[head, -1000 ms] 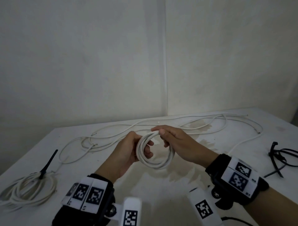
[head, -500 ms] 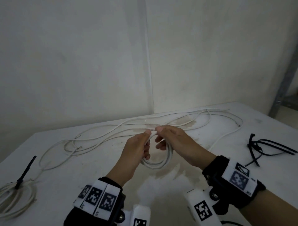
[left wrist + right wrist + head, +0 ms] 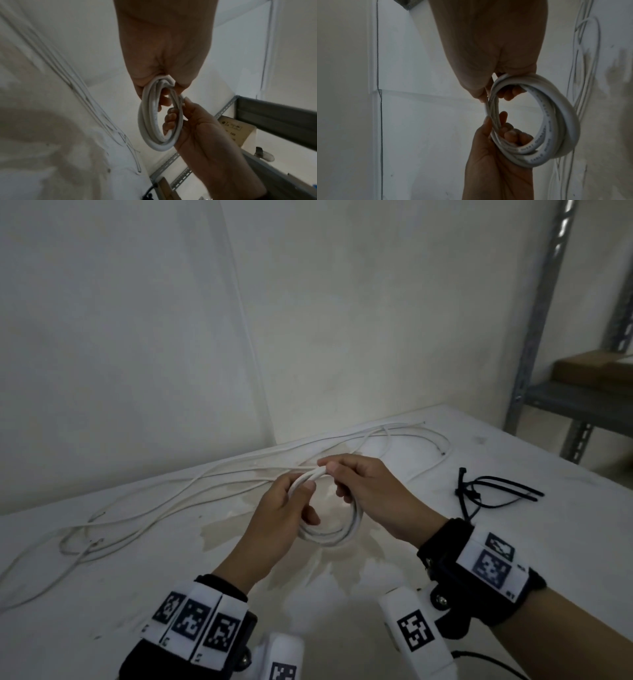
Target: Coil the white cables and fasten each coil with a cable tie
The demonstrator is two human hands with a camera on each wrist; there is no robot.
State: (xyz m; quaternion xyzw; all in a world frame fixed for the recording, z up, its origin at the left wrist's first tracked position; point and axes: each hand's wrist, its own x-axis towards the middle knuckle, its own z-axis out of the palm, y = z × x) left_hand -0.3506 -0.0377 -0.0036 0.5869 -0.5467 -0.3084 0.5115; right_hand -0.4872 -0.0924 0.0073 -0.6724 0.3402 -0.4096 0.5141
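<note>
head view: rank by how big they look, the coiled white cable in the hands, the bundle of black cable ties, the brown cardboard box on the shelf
1. Coiled white cable
2. Black cable ties, about equal to the brown cardboard box; the box is farther off and cropped, so no ranking between them.

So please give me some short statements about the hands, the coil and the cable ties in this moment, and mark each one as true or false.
1. Both hands hold the white coil. True: the left hand and the right hand both grip it, above the table.
2. A black cable tie is already fastened round this coil. False: no tie shows on it in any view.
3. The black cable ties lie on the table to the right of the hands. True.
4. No other white cable lies on the table. False: loose white cables stretch across it behind the hands.
5. The right hand holds a cable tie. False: its fingers curl only round the coil.
</note>
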